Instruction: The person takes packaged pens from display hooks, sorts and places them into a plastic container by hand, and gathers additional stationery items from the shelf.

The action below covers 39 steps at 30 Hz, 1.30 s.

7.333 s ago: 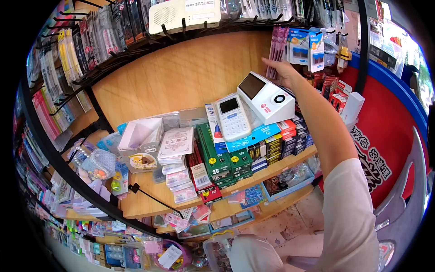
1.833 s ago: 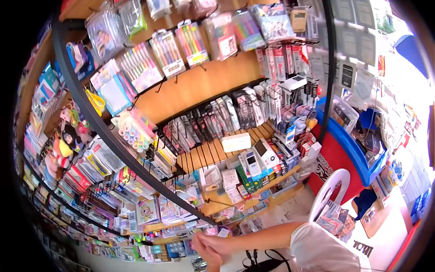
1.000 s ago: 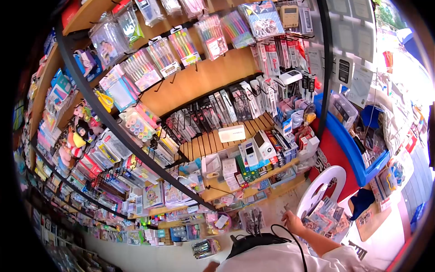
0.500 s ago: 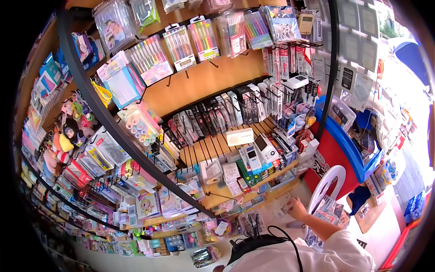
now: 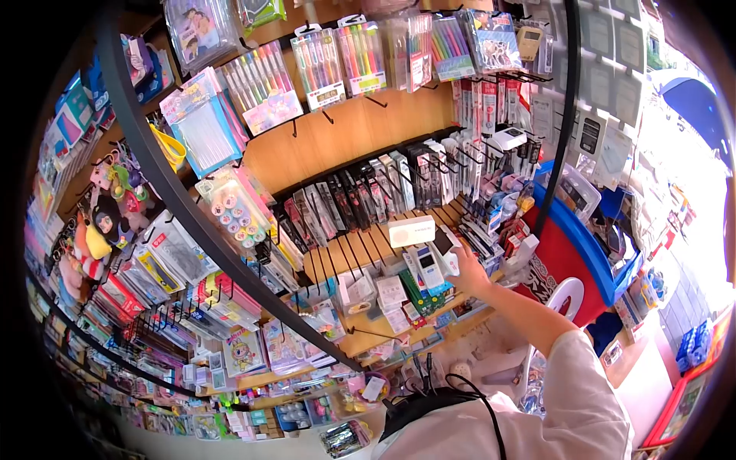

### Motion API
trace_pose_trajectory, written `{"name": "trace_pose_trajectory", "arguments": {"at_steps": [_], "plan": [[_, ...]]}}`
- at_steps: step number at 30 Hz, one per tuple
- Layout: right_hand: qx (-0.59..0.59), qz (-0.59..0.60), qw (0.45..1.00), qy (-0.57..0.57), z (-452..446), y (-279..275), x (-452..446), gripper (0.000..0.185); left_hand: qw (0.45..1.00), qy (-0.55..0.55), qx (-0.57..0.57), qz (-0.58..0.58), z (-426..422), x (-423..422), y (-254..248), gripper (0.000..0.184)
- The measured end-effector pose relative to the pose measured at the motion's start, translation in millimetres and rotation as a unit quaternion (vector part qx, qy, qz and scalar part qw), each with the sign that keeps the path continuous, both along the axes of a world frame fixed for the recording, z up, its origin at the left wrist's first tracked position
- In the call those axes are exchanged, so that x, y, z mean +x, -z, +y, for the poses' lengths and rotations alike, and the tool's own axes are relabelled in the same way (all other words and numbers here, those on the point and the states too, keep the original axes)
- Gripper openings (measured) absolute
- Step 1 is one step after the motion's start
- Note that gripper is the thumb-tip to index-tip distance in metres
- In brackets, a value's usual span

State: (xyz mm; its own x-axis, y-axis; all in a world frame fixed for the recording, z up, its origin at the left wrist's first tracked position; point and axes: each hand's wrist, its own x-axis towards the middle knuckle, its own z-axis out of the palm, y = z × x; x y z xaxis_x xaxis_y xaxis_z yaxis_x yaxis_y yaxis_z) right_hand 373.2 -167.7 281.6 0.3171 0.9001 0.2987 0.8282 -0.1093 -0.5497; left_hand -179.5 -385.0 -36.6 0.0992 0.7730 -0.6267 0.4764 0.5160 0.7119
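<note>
My right hand reaches over the display shelf. Its fingers are closed at the right edge of a white device with a dark screen, and part of the device is hidden behind them. Left of it lies another white device with a small screen, on top of green and blue packs. A cream-white box lies just behind these two. My left hand is out of view.
Packaged pens hang on hooks above the shelf. A black metal post crosses diagonally at left. To the right stand a red bin with a blue rim and a white chair. Clear boxes sit on the shelf.
My right hand has moved up and left, from low beside the white chair to the white device with the dark screen. The view has shifted slightly.
</note>
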Motion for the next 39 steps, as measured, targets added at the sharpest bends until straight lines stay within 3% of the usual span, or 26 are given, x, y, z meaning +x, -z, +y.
{"name": "trace_pose_trajectory", "arguments": {"at_steps": [3, 10, 14, 18, 20, 22, 25, 28, 29, 32, 35, 37, 39], "plan": [[0.045, -0.090, 0.995, -0.017, 49.6, -8.3, 7.3, 0.070, 0.999, 0.012, 0.004, 0.029, 10.7, 11.8, -4.4, 0.025], [-0.011, -0.290, 0.957, -0.028, 135.1, -4.3, 15.1, 0.072, 0.993, 0.054, 0.024, 0.103, 22.6, 38.7, -11.5, 0.028], [-0.078, -0.403, 0.911, -0.030, 147.7, -13.6, 11.7, 0.056, 0.973, 0.118, 0.102, 0.171, 8.2, 38.4, -8.0, 0.030], [-0.058, -0.368, 0.927, -0.035, 156.3, -8.2, 15.0, 0.050, 0.910, 0.214, 0.240, 0.262, -15.7, 37.6, 0.7, 0.032], [-0.084, -0.341, 0.935, -0.051, 158.0, -12.8, 17.2, 0.051, 0.932, 0.191, 0.186, 0.246, -29.7, 37.3, 1.1, 0.029], [-0.014, -0.315, 0.947, -0.061, 163.9, 1.2, 24.9, 0.068, 0.945, 0.169, 0.151, 0.237, -37.9, 40.8, -2.2, 0.026], [-0.035, -0.222, 0.970, -0.092, 149.9, -25.9, 28.4, 0.067, 0.949, 0.161, 0.137, 0.235, -49.2, 43.4, -3.6, 0.022], [0.043, -0.171, 0.979, -0.102, 133.1, -39.5, 33.3, 0.072, 0.948, 0.164, 0.138, 0.234, -61.6, 48.3, -1.2, 0.018], [0.099, -0.168, 0.973, -0.124, 126.1, -39.6, 35.2, 0.069, 0.947, 0.166, 0.142, 0.235, -65.1, 50.2, 0.3, 0.017], [0.116, -0.090, 0.964, -0.220, 90.2, -43.0, 23.7, 0.073, 0.930, 0.202, 0.186, 0.246, -75.5, 54.8, 5.9, 0.015], [0.027, -0.041, 0.947, -0.316, 54.3, -20.2, -4.1, 0.071, 0.888, 0.253, 0.273, 0.271, -77.2, 59.5, 7.7, 0.014], [-0.072, -0.033, 0.934, -0.349, 43.2, 21.9, -28.9, 0.069, 0.980, 0.043, 0.131, 0.146, -80.0, 67.0, 1.7, 0.013], [-0.145, -0.053, 0.919, -0.363, 36.7, 61.5, -57.7, 0.069, 0.985, -0.171, -0.019, 0.011, -70.1, 77.8, -18.6, 0.014]]}}
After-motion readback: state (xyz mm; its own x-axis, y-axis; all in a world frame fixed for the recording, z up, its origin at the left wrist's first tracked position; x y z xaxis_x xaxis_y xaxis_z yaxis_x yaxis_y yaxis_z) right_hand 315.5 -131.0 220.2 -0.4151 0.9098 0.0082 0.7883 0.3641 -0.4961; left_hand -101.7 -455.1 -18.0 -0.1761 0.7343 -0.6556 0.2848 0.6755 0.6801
